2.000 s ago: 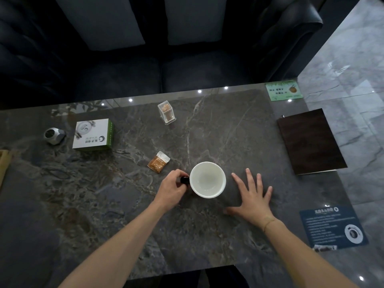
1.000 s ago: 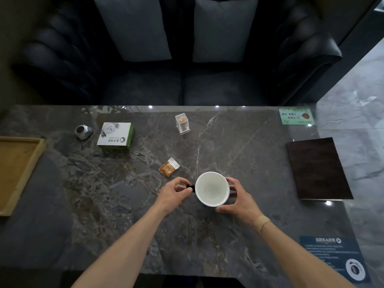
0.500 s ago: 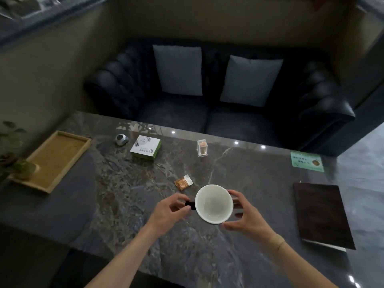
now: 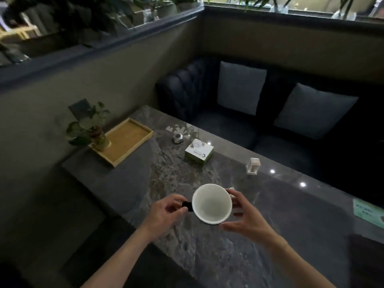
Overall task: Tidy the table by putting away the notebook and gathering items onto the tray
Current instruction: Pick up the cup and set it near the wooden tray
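- Two hands on one white cup [image 4: 212, 203], held w/ its open mouth tipped toward the camera; inside looks empty.
- Left hand [image 4: 166, 215] pinches the cup's dark handle [image 4: 187, 205] btwn thumb and fingers.
- Right hand [image 4: 245, 217] cups the opposite side: fingers spread around the far wall, thumb under the near rim. Hands stay apart, one per side of the cup.
- Cup sits above the near-middle of the dark marble table [image 4: 207, 256]; can't tell if its base touches the top.
- Wooden tray [image 4: 133, 140] lies at the table's far left end, by the wall, well apart from the cup.
- Small potted plant [image 4: 91, 129] stands in the tray's near-left corner; rest of the tray floor bare.
- Small round silver gadget [image 4: 178, 138] on the table just right of the tray.
- White-and-green box [image 4: 199, 151] near it, btwn tray and cup.
- Clear toothpick holder [image 4: 254, 165] further right, near the far edge.
- Green card [image 4: 367, 212] at the right edge of view.
- Dark notebook [image 4: 365, 258] only partly seen at lower right, blurred.
- Dark sofa [image 4: 228, 125] w/ two grey cushions beyond the table.
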Available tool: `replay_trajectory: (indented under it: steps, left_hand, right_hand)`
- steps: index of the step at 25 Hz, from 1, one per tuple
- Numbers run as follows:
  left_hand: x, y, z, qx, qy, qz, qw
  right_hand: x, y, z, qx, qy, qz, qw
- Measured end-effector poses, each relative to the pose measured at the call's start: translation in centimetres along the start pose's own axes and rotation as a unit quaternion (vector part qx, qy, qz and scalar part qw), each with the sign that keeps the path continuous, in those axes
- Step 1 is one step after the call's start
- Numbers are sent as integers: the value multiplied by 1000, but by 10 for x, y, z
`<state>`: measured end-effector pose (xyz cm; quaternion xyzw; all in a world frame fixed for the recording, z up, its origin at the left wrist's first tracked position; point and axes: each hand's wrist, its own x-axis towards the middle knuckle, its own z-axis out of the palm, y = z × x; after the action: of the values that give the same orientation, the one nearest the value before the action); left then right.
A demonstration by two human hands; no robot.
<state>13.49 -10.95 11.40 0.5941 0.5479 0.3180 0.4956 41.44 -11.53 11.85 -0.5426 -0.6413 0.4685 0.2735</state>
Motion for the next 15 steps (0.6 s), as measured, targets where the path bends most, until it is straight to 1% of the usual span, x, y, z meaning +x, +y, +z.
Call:
replay_trajectory:
  steps: [7, 12, 15]
  left_hand:
    - [-36, -35, -104, -9, 90, -7, 996]
    - [-58, -57, -174, -19, 129, -25, 991]
    - [-70, -70, -214, -26, 141, -30, 989]
  right_hand:
    - [60, -57, 90, -17, -61, -35, 997]
    - [97, -95, 151, -37, -100, -56, 993]
    - [115, -115, 187, -47, -111, -63, 991]
